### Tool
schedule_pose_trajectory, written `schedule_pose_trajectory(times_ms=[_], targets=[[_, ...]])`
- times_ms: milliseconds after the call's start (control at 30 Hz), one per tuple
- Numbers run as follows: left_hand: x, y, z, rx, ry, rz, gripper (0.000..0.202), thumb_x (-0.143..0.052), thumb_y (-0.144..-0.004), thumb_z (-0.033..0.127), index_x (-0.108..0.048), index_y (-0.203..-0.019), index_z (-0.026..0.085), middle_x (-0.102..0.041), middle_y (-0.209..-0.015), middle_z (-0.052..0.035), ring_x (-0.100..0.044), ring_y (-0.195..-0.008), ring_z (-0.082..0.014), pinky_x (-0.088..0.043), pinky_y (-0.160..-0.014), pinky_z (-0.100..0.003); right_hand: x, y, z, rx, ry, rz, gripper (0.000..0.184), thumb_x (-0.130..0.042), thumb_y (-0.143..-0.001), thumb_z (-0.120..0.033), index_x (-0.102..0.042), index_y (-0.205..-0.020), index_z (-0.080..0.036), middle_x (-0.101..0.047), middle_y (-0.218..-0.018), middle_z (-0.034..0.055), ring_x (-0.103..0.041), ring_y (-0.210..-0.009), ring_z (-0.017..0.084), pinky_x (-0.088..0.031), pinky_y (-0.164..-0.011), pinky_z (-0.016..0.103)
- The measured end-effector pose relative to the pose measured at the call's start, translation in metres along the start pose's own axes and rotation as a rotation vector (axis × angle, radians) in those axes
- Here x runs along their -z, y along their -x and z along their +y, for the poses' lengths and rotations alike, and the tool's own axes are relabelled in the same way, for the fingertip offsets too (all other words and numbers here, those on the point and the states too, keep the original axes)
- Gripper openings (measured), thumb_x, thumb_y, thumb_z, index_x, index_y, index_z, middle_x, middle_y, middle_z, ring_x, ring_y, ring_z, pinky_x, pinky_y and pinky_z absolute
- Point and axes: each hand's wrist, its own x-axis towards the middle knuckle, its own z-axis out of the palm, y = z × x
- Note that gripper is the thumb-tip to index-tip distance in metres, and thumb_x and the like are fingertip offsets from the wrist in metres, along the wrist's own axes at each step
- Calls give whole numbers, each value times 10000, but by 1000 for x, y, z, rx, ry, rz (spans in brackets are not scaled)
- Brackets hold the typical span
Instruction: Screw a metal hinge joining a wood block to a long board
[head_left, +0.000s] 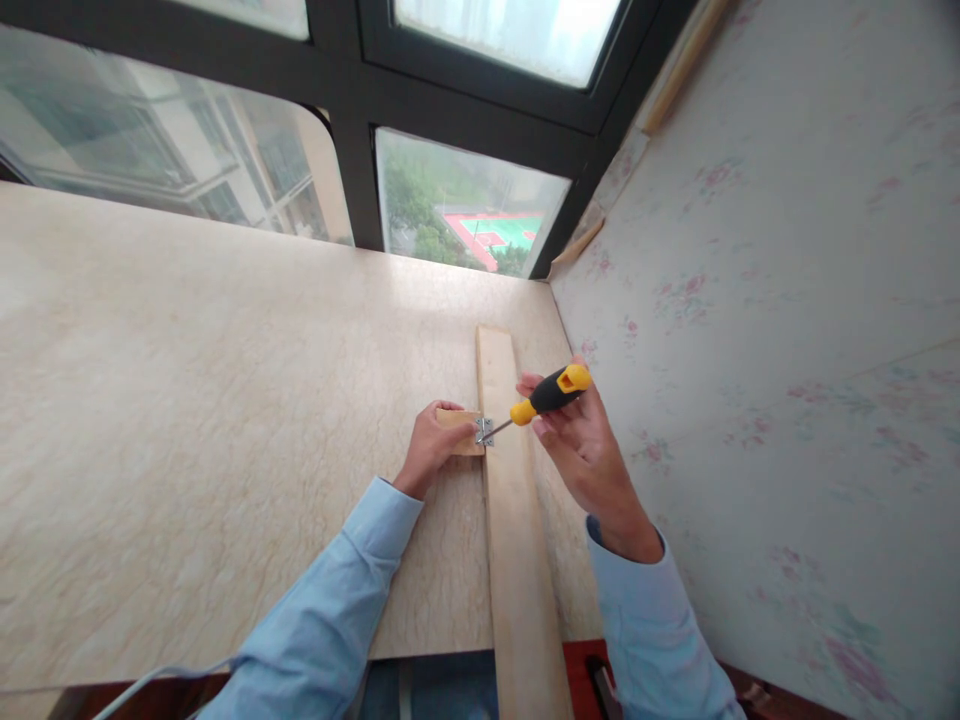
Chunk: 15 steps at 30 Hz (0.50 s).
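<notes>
A long pale wooden board (521, 560) lies lengthwise on the stone-look counter, its near end jutting past the front edge. A short wooden piece (463, 416) meets its left side, and a small metal hinge (485, 431) spans the joint between them. My left hand (429, 447) grips the short piece, thumb on top beside the hinge. In my right hand (589, 455) is a yellow and black screwdriver (553, 391), held by its handle at a slant. Its tip reaches the hinge near the lower left; whether a screw sits under it is too small to tell.
The marbled counter (187, 400) extends to the left. Dark-framed windows (345, 120) stand behind it. A flower-patterned wall (750, 300) rises close to my right arm. A pale cable (165, 675) runs by my left sleeve, and something red (581, 670) shows below the counter edge.
</notes>
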Motion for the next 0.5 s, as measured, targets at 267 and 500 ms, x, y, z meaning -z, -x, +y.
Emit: schedule_pose_trajectory(times_ms=[267,500], targets=[[2,-1,-2,-4,-34,-8,421,-824,-527,267,-595,-864,160,-637,-707,-1,-600,-589,-143,-480,-500,-228,-1,-9,0,-30,466,287,929,-824,-676,-499,-367,-1451,-268,-587,-1288,128,-625,-1082,295,-536,-944,499],[2,-1,-2,0,-5,-22,426,-822,-527,270,-585,-864,163,-636,-716,1,-604,-598,-144,-489,-513,-233,0,-4,2,44,81,25,753,-636,-894,-381,-196,-1504,-344,-460,-1464,96,-466,-1344,234,-421,-1101,478]])
